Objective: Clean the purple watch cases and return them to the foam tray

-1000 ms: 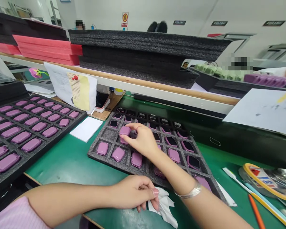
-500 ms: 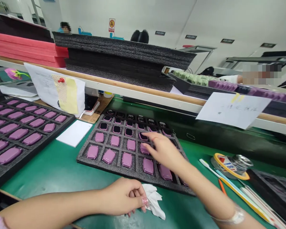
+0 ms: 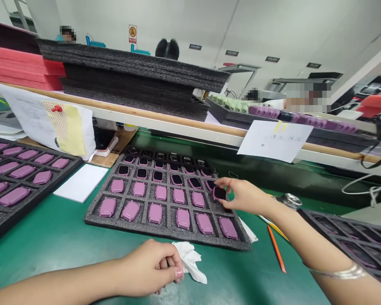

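In the head view, a grey foam tray [image 3: 130, 227] lies in front of me, holding rows of small purple watch bodies. The two nearest rows show purple backs, such as the watch body [image 3: 155, 213]; those farther back show dark screens. At the tray's right side, my right hand [image 3: 243, 194] pinches a watch [image 3: 220, 193] between thumb and fingertips, black screen up, over a compartment in the second row from the front. My left hand [image 3: 150, 266] is closed on a crumpled white cloth [image 3: 193, 257] near the tray's front edge.
More purple watch bodies fill a second foam tray [image 3: 55, 167] at left, beside a white pad [image 3: 81, 182]. An orange pen-like stick [image 3: 276, 249] and another foam tray [image 3: 352, 237] are at right. Behind runs a shelf [image 3: 165, 117] stacked with black foam sheets [image 3: 130, 63]. Two people sit beyond.
My right hand has moved from the tray's middle columns to its right column and now grips a watch. My left hand keeps its hold on the cloth. The view has swung right.
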Demonstrator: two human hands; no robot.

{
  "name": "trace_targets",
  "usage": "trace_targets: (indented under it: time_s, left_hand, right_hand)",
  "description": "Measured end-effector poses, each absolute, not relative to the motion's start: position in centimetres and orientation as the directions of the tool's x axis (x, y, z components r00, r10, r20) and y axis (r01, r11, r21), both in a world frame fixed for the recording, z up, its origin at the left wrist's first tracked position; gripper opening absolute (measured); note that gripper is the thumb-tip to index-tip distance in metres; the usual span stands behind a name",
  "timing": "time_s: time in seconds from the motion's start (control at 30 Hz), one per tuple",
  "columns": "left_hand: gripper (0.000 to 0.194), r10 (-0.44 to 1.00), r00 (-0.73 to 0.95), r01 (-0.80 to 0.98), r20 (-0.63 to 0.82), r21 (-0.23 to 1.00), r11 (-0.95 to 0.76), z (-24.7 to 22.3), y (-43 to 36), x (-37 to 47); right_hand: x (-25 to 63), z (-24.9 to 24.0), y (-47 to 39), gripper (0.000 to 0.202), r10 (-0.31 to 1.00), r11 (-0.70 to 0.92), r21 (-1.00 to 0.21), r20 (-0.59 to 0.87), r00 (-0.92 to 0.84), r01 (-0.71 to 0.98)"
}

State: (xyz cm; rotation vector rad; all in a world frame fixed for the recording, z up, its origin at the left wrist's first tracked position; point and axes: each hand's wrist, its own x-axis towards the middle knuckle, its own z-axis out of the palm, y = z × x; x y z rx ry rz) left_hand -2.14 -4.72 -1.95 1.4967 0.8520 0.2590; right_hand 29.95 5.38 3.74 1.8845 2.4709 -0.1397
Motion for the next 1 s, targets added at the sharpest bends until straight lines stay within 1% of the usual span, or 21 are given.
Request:
trace_targets:
  time_s: [0.07,0.13,0.27,0.37,0.57,0.67,0.8,0.9,1.0]
  left_hand:
    - [0.012,0.632,0.694,0.352,-0.343,0.929,0.118,-2.0,-4.7,-2.1]
    - [0.011,0.628,0.693,0.358,-0.353,0.925,0.125,-2.0,-4.7,-2.1]
    - [0.012,0.622,0.697,0.377,-0.357,0.920,0.105,-2.1,-4.5,-2.1]
    - [0.015,0.609,0.711,0.405,-0.352,0.913,0.054,-2.0,-4.4,-2.2]
    - [0.016,0.609,0.721,0.408,-0.332,0.913,0.015,-1.9,-4.3,-2.3]
    - [0.018,0.607,0.719,0.412,-0.339,0.911,0.020,-2.0,-4.3,-2.2]
    - [0.018,0.607,0.719,0.400,-0.338,0.916,0.036,-2.4,-4.4,-2.3]
    - [0.017,0.610,0.723,0.386,-0.325,0.922,0.033,-2.5,-4.5,-2.4]
    - [0.016,0.614,0.719,0.390,-0.327,0.920,0.034,-2.3,-4.5,-2.4]
  right_hand:
    - [29.9,4.3,6.8,0.037,0.962,0.255,-0.035,-0.087,-0.257,0.966]
    - [29.6,4.5,8.2,0.031,0.959,0.252,-0.025,-0.126,-0.253,0.967]
    - [28.7,4.2,10.2,0.033,0.939,0.251,-0.038,-0.233,-0.253,0.967]
    - [28.3,4.1,10.6,0.033,0.932,0.240,-0.032,-0.273,-0.240,0.970]
    - [27.3,5.7,10.5,0.036,0.946,0.229,0.036,-0.244,-0.214,0.973]
    - [26.0,6.3,10.7,0.037,0.934,0.283,0.026,-0.232,-0.270,0.959]
    - [23.9,5.7,11.4,0.035,0.898,0.352,0.000,-0.284,-0.338,0.936]
    - [22.9,5.0,11.9,0.033,0.883,0.366,0.004,-0.316,-0.346,0.931]
    - [22.3,5.2,12.2,0.031,0.887,0.374,0.030,-0.304,-0.348,0.927]
